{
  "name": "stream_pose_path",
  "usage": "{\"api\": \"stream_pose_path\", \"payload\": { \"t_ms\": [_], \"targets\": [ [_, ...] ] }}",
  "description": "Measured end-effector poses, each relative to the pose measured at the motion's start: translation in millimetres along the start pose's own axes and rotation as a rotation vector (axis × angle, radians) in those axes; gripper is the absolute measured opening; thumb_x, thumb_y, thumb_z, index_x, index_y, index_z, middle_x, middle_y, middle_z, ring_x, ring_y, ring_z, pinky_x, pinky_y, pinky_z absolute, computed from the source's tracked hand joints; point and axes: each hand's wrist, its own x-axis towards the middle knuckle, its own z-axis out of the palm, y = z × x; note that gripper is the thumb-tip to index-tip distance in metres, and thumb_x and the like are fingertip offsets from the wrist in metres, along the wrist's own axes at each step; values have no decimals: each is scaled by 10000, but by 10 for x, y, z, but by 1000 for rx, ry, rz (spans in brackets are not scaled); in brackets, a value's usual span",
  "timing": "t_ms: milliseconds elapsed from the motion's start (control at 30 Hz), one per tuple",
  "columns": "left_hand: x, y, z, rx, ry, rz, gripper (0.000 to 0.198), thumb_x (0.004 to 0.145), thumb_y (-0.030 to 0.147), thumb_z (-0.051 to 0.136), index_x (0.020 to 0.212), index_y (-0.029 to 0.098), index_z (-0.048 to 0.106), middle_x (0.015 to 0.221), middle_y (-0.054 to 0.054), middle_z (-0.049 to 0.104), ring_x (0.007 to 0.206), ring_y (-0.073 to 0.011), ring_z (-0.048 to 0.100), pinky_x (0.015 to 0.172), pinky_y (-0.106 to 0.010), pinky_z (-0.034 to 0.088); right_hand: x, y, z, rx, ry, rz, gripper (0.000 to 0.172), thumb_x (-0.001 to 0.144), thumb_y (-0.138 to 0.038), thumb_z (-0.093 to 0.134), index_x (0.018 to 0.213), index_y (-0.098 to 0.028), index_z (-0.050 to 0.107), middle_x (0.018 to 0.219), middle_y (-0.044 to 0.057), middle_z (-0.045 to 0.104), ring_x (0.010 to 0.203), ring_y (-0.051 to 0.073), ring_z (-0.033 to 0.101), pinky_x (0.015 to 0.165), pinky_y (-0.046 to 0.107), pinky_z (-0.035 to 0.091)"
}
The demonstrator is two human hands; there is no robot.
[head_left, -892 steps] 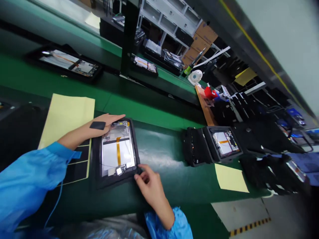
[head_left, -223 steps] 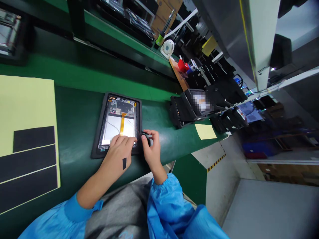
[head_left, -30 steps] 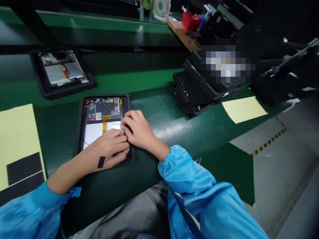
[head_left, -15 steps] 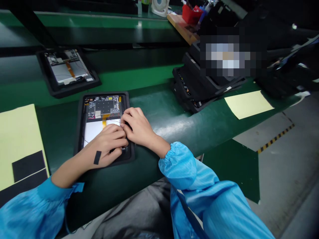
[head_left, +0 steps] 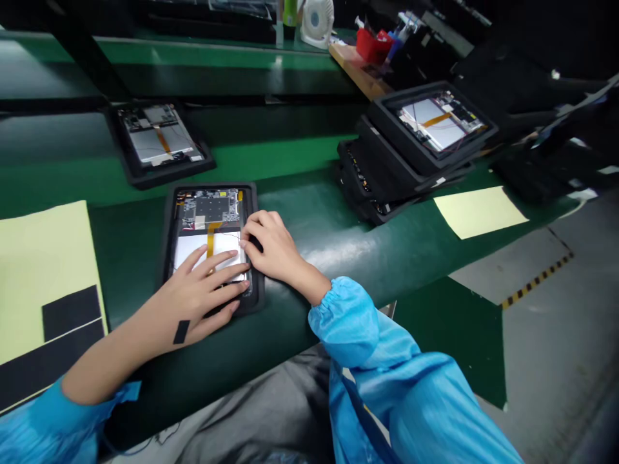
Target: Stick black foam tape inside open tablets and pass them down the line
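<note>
An opened tablet (head_left: 225, 241) lies in a black foam tray (head_left: 167, 241) on the green bench, its circuit board, orange ribbon cable and white battery exposed. My left hand (head_left: 206, 293) rests spread across the lower part of the tablet, fingers apart, with a small black strip (head_left: 182, 332) stuck on its back. At the tablet's right edge is my right hand (head_left: 271, 241), its fingers curled and the tips pressed together beside a thin dark wire. What those fingertips pinch, if anything, is hidden.
Another opened tablet (head_left: 162, 138) sits in its tray farther back. Stacked trays (head_left: 411, 145) stand at the right, a tablet on top. Yellow sheets (head_left: 48, 258) lie left, with black adhesive pieces (head_left: 72, 312); another yellow sheet (head_left: 481, 211) lies right.
My left hand has uncurled its fingers and spread them, moving slightly down and left off the tablet's right edge. My right hand keeps its place there. The view has shifted slightly.
</note>
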Motion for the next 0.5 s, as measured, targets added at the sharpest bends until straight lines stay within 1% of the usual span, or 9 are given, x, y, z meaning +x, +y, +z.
{"api": "stream_pose_path", "payload": {
  "t_ms": [67,133,233,300,333,400,433,500],
  "targets": [
    [-73,13,18,17,53,-41,297,1002,265,547,1242,255,721,1407,-65,679,1434,-337,483,1272,-575,206,-8,20,-3,16,21,-4,38,961,-173,666,928,-191,659,1142,97,657,1117,261,542,1029,405,478],
    [-158,20,40,18,93,-105,313,1012,270,546,1276,275,714,1452,-56,654,1474,-336,451,1281,-593,191,-29,24,-20,46,60,-17,17,970,-197,663,987,-194,662,1139,94,675,1118,256,569,1034,410,486],
    [-263,32,77,41,75,-142,313,1033,311,536,1284,305,721,1482,-36,634,1482,-342,448,1277,-597,202,-130,-41,-76,93,173,-81,105,1008,-212,593,1077,-197,671,1142,99,700,1123,245,610,1029,421,507],
    [-295,43,103,51,64,-154,328,1044,339,525,1312,321,713,1501,-27,619,1480,-341,450,1279,-594,197,-261,-123,-122,91,219,-171,151,1028,-218,553,1061,-199,700,1147,108,717,1117,242,628,1015,428,527],
    [-299,48,118,47,64,-159,339,1048,352,520,1333,330,703,1514,-22,608,1483,-339,445,1281,-593,193,-342,-166,-142,74,211,-223,168,1032,-222,551,1041,-198,718,1158,115,724,1121,246,631,1010,433,536],
    [-287,59,151,27,63,-179,355,1057,360,509,1365,346,684,1538,-10,585,1496,-331,428,1283,-591,200,-514,-235,-173,17,143,-311,172,1024,-233,581,1031,-184,745,1194,133,737,1159,268,627,1009,451,551],
    [-273,65,167,13,64,-194,352,1060,354,504,1360,355,688,1543,-5,580,1502,-329,419,1281,-598,209,-595,-257,-183,-15,93,-335,174,1019,-238,596,1057,-174,753,1221,144,739,1197,283,618,1016,465,555],
    [-236,77,191,-23,58,-223,339,1062,332,495,1322,358,710,1535,-6,587,1510,-333,409,1269,-628,233,-721,-277,-198,-81,-9,-333,216,1019,-259,611,1153,-162,749,1295,162,726,1290,316,581,1046,510,550]
  ]
}}
